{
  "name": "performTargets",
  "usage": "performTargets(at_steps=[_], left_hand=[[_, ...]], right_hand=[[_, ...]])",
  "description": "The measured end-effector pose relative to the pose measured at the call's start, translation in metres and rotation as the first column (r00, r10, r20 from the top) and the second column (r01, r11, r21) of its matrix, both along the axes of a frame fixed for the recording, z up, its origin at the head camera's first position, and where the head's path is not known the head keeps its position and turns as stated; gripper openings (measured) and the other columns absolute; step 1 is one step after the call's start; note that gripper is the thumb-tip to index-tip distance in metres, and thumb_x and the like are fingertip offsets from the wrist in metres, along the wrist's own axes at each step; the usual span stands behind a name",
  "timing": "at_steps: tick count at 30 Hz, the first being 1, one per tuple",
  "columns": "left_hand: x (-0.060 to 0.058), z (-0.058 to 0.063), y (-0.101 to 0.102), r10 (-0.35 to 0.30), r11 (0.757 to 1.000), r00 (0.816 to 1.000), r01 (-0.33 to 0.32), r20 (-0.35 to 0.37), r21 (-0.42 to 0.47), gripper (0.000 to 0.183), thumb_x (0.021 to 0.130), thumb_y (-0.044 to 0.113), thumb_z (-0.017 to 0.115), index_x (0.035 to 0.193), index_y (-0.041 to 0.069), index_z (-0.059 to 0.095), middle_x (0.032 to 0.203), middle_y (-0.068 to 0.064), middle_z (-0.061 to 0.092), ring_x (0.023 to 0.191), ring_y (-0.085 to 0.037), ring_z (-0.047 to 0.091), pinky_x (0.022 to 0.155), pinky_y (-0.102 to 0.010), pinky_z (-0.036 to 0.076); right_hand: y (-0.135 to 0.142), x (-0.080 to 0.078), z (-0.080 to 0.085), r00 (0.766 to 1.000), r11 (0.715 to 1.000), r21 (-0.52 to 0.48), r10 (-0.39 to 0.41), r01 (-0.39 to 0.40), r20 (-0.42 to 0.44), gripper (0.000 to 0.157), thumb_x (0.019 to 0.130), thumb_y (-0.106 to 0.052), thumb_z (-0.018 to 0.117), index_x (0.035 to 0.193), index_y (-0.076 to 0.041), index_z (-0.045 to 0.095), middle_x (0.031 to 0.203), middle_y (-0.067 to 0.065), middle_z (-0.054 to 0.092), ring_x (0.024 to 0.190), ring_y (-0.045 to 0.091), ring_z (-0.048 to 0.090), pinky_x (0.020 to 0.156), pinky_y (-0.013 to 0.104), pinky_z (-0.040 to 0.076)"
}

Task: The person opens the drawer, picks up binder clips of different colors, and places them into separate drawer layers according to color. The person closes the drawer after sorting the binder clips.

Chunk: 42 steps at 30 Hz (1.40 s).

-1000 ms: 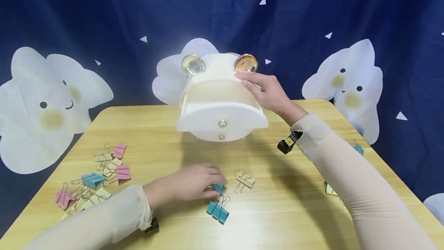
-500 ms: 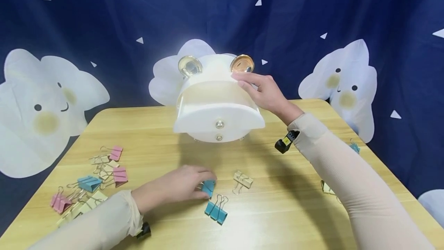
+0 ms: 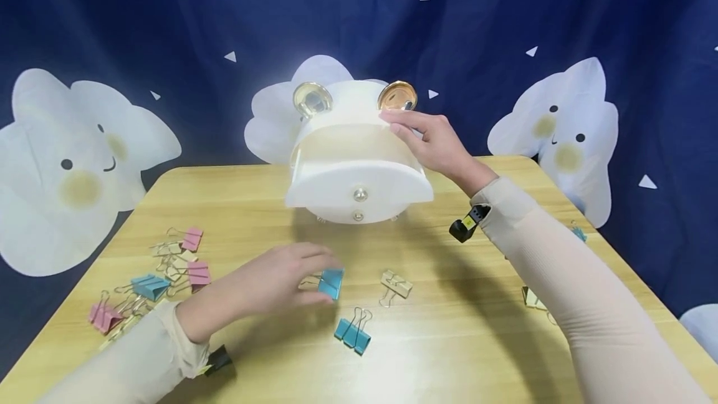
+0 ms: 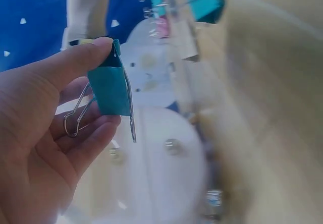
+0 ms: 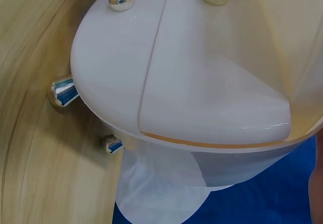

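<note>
My left hand [image 3: 275,279] pinches a teal binder clip [image 4: 110,85] between thumb and fingers, its wire handles sticking out. In the head view this hand is over the table, left of a second teal binder clip [image 3: 353,334] and a pale yellow binder clip [image 3: 396,284]. Farther back, a white rounded box [image 3: 336,191] with gold bell-like ears and metal ball knobs stands on short metal feet, its upper part open. My right hand [image 3: 430,142] rests its fingers on the box's top near the right ear [image 3: 397,96], the thumb by the opening's edge.
A cluster of pink, teal and pale yellow binder clips lies at the left, including a pink clip [image 3: 199,272] and a teal clip [image 3: 150,287]. Another yellow clip [image 3: 535,299] lies at the right, partly behind my right arm. A dark blue curtain [image 3: 477,30] hangs behind the table.
My left hand has taken the teal binder clip from beside the other teal one, lifting it and drawing it leftward. My right hand has stayed on the box.
</note>
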<state>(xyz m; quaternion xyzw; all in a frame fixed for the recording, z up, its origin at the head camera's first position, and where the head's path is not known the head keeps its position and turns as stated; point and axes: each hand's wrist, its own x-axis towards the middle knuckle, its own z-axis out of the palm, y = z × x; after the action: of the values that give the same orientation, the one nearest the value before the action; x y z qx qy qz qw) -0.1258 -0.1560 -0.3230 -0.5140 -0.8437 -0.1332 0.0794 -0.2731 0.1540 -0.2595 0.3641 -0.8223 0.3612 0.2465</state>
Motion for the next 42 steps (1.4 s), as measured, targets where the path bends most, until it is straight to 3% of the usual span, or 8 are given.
performTargets(at_steps=[4, 9, 16, 25, 32, 37, 42], left_hand=[[0.000, 0.017, 0.000, -0.049, 0.995, 0.996, 0.054, -0.070, 0.079, 0.047, 0.083, 0.038, 0.077, 0.120, 0.010, 0.067, 0.116, -0.003, 0.067, 0.106, -0.018, 0.063, 0.090, -0.032, 0.053], [-0.002, 0.039, -0.002, -0.064, 0.983, 0.994, 0.079, -0.092, 0.164, 0.048, 0.079, 0.031, 0.083, 0.118, 0.009, 0.067, 0.116, -0.001, 0.066, 0.103, -0.015, 0.063, 0.087, -0.030, 0.054], [-0.006, 0.071, -0.003, -0.026, 0.963, 0.998, 0.040, -0.058, 0.265, 0.048, 0.075, 0.025, 0.086, 0.117, 0.013, 0.067, 0.112, 0.004, 0.066, 0.091, -0.007, 0.060, 0.078, -0.025, 0.054], [-0.016, 0.097, -0.002, 0.046, 0.946, 0.999, -0.039, -0.014, 0.322, 0.051, 0.072, 0.019, 0.088, 0.118, 0.012, 0.068, 0.111, 0.004, 0.068, 0.083, -0.011, 0.056, 0.057, -0.022, 0.047], [-0.030, 0.117, -0.001, 0.144, 0.919, 0.989, -0.150, 0.044, 0.366, 0.042, 0.075, 0.019, 0.087, 0.114, 0.014, 0.071, 0.103, 0.005, 0.070, 0.094, -0.019, 0.066, 0.080, -0.037, 0.053], [-0.045, 0.128, 0.000, 0.240, 0.906, 0.969, -0.248, 0.065, 0.342, 0.042, 0.078, 0.024, 0.085, 0.115, 0.012, 0.071, 0.104, 0.001, 0.071, 0.101, -0.022, 0.066, 0.086, -0.041, 0.051], [-0.063, 0.135, 0.005, 0.290, 0.900, 0.950, -0.311, 0.113, 0.306, 0.041, 0.081, 0.027, 0.082, 0.117, 0.012, 0.071, 0.108, -0.001, 0.070, 0.104, -0.022, 0.064, 0.094, -0.040, 0.049]], right_hand=[[0.001, -0.001, 0.002, 1.000, 1.000, -0.003, 0.005, -0.005, 0.011, 0.030, 0.099, -0.017, 0.059, 0.128, -0.014, 0.067, 0.127, 0.000, 0.064, 0.122, 0.011, 0.055, 0.100, 0.032, 0.046], [0.002, -0.001, 0.000, 1.000, 1.000, 0.009, -0.005, 0.005, 0.026, 0.030, 0.100, -0.019, 0.059, 0.129, -0.015, 0.066, 0.128, 0.000, 0.064, 0.123, 0.011, 0.054, 0.101, 0.033, 0.046], [0.005, 0.000, 0.001, 1.000, 1.000, -0.002, -0.005, 0.005, 0.009, 0.030, 0.099, -0.018, 0.060, 0.128, -0.015, 0.067, 0.128, 0.000, 0.064, 0.122, 0.012, 0.055, 0.101, 0.033, 0.046], [0.003, 0.003, 0.000, 1.000, 1.000, 0.005, 0.007, -0.007, 0.006, 0.030, 0.099, -0.017, 0.060, 0.128, -0.014, 0.067, 0.127, 0.000, 0.064, 0.121, 0.013, 0.056, 0.099, 0.034, 0.047], [0.002, 0.003, 0.000, 1.000, 1.000, 0.007, 0.003, -0.004, 0.003, 0.030, 0.099, -0.017, 0.060, 0.128, -0.013, 0.067, 0.127, 0.001, 0.065, 0.121, 0.014, 0.056, 0.100, 0.035, 0.047], [0.001, 0.003, 0.000, 1.000, 1.000, 0.003, 0.003, -0.003, -0.008, 0.029, 0.099, -0.018, 0.060, 0.127, -0.014, 0.068, 0.127, 0.000, 0.065, 0.121, 0.013, 0.056, 0.100, 0.034, 0.047], [0.000, 0.002, 0.000, 1.000, 1.000, 0.002, 0.009, -0.009, -0.016, 0.029, 0.099, -0.017, 0.061, 0.127, -0.014, 0.068, 0.126, 0.001, 0.065, 0.121, 0.013, 0.056, 0.100, 0.034, 0.047]])
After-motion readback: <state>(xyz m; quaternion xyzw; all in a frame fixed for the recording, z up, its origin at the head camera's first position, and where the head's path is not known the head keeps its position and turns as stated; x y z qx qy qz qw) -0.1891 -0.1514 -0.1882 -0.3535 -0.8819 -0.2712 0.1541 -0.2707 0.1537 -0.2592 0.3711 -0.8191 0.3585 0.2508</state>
